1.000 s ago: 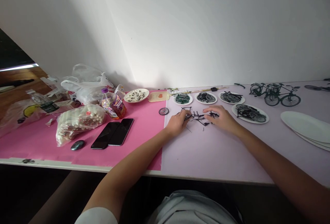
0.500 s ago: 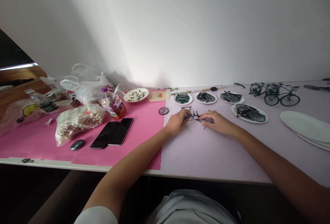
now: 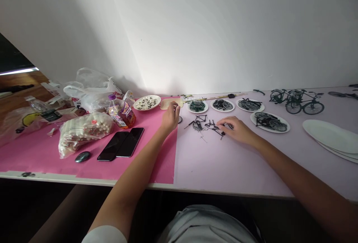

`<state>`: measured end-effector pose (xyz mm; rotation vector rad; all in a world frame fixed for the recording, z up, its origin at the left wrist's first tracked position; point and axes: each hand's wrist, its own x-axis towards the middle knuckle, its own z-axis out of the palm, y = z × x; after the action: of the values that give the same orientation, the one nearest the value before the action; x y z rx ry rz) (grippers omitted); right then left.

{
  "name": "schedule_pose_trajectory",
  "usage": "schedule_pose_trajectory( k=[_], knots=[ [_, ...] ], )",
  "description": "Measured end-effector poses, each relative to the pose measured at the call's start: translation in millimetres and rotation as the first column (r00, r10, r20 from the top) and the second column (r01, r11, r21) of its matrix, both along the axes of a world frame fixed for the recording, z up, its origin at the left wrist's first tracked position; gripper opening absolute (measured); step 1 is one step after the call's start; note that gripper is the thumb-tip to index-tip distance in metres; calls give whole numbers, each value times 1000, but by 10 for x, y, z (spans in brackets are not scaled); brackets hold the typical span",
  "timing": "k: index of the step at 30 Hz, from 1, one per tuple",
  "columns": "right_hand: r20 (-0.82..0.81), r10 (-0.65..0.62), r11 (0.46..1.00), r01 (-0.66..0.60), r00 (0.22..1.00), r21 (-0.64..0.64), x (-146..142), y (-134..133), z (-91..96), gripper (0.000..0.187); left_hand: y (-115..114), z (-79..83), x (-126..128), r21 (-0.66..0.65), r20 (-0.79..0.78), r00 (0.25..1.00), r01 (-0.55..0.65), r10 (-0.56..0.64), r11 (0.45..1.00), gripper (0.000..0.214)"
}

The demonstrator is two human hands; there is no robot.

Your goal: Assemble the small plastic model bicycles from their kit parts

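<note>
My left hand [image 3: 170,114] hovers over the seam between the pink mat [image 3: 156,142] and the lilac table top [image 3: 223,161]. Its fingers are curled together and I cannot see what they hold. It covers most of a small black wheel [image 3: 180,119]. My right hand [image 3: 236,129] rests on the table, its fingertips pinching a small black part at the edge of a scatter of loose black model bicycle parts [image 3: 208,125]. A little frame piece [image 3: 197,123] lies between my hands.
Small plates of bicycle parts [image 3: 223,105] line the back, with a larger one [image 3: 270,122] to the right. Finished model bicycles [image 3: 299,103] and stacked empty plates [image 3: 330,135] stand farther right. Two phones [image 3: 121,144], a bottle [image 3: 121,113], a snack bag [image 3: 84,129] and a bowl [image 3: 147,102] occupy the pink mat.
My left hand has let go of the parts pile and moved left and back to the small wheel. My right hand has stayed on the parts.
</note>
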<state>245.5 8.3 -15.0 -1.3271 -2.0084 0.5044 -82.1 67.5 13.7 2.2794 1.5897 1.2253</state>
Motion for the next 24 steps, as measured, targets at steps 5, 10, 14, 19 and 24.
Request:
schedule_pose_trajectory(
  k=[5,10,14,19,24],
  knots=[
    [-8,-26,999,26,1000,29,14,34,-17,32,132,-111,-122,70,-149,989,12,-2,997,35],
    [-4,-4,999,4,1000,35,24,62,-48,31,223,-279,-147,-51,-397,914,-116,86,992,40],
    [-11,-1,999,1,1000,33,24,66,-53,33,254,-352,-177,-178,-422,903,-177,88,968,62],
    [-1,0,1000,0,1000,26,22,54,-29,34,216,-301,-202,-249,-357,933,-153,57,956,82],
    [3,3,999,-3,1000,36,27,46,-13,34,156,27,-373,-223,-403,910,-204,100,953,55]
  ],
)
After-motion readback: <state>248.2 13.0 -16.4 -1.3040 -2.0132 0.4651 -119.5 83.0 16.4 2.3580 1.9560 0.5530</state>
